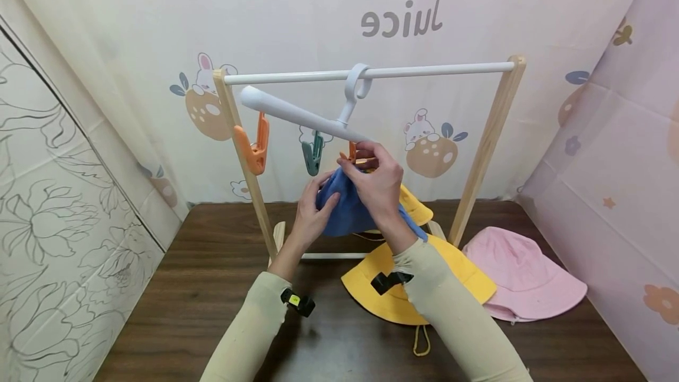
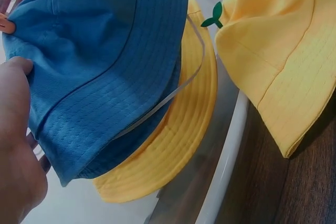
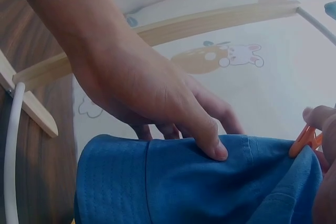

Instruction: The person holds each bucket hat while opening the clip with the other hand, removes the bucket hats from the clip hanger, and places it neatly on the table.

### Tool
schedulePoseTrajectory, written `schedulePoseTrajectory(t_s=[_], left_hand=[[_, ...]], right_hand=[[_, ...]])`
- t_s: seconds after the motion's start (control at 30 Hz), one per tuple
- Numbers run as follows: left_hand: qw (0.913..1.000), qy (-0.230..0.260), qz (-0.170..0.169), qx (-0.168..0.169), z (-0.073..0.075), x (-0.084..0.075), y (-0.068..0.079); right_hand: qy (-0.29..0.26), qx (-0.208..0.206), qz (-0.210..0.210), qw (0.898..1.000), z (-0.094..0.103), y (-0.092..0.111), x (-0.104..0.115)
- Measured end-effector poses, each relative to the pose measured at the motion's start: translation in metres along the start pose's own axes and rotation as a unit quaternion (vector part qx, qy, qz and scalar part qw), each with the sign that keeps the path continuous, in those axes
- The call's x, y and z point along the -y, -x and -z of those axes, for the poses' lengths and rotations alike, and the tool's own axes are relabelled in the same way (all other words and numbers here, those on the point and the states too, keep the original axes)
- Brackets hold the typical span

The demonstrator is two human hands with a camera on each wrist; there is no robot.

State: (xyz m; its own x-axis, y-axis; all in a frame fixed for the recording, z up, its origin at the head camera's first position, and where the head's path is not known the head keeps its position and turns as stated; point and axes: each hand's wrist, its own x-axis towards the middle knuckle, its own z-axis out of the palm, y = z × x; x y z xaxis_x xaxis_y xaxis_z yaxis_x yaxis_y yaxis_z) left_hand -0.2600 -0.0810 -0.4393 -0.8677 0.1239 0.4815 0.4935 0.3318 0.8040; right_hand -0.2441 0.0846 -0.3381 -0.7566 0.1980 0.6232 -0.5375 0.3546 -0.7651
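Note:
A blue bucket hat is held up under a white hanger that tilts down to the right. My left hand grips the hat's side, the thumb lying on the near face of the fabric in the right wrist view. With its thumb and fingers, my right hand pinches an orange clothespin at the top of the hat's crown. Behind the blue hat hangs a yellow hat, its upper part hidden. Another orange clothespin and a green clothespin hang from the hanger's left side.
The hanger hooks over the white rod of a wooden-legged rack. On the brown table lie a yellow bucket hat with a chin cord and, to its right, a pink bucket hat. Printed curtains stand behind.

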Motion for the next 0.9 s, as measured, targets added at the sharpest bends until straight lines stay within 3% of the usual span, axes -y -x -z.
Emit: schedulePoseTrajectory(t_s=[0.5, 0.9], left_hand=[[1.0, 0.002, 0.005, -0.001, 0.002, 0.0, 0.002], [0.9996, -0.007, 0.001, -0.027, 0.01, -0.003, -0.005]], right_hand=[[0.0, 0.014, 0.005, 1.0, 0.001, -0.002, 0.0], [0.001, 0.03, 0.011, 0.999, 0.003, -0.004, 0.0]])
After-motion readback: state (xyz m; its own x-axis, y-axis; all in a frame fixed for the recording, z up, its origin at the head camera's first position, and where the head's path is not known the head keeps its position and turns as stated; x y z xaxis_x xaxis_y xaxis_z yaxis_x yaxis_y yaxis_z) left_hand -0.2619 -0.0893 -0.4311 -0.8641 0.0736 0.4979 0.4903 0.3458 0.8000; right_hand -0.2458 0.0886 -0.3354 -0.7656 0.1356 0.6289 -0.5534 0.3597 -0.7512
